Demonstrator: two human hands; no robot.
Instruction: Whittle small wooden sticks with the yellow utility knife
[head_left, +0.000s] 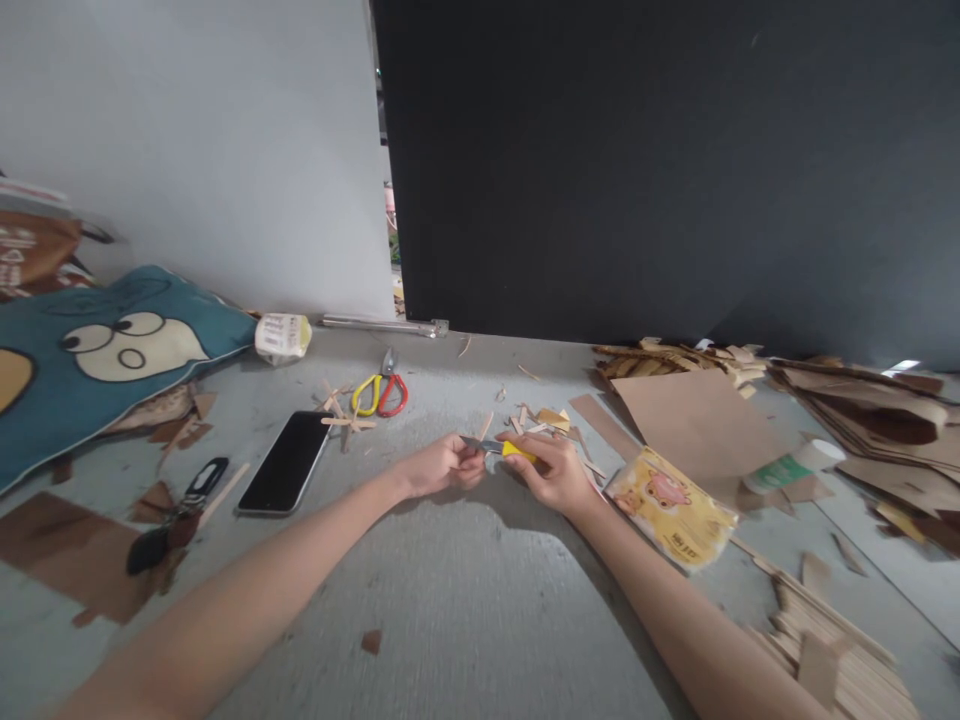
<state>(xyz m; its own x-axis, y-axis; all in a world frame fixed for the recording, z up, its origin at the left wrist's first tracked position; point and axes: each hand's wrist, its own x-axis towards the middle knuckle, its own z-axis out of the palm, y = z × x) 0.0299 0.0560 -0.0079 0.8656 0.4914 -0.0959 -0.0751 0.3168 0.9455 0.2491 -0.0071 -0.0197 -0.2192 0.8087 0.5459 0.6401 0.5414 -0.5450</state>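
Note:
Near the middle of the grey surface, my right hand [553,472] is closed round the yellow handle of a utility knife [519,452]. Its grey blade points left and lies across the fingertips of my left hand [442,468]. Those fingers are pinched on a thin wooden stick [486,426], whose pale end slants up behind the blade; its lower part is hidden by the fingers. Small wood scraps [525,415] lie just beyond my right hand. Crossed wooden sticks [348,424] rest beyond my left hand, beside scissors [384,388] with one yellow and one red handle.
A black phone [286,464] lies left of my hands, near a blue cartoon pillow [135,340] and a dark key fob [180,515]. To the right are a yellow tissue pack [671,508], brown cardboard [697,425], a green-and-white tube [791,467] and a stick pile [840,640]. A black panel [660,170] stands behind.

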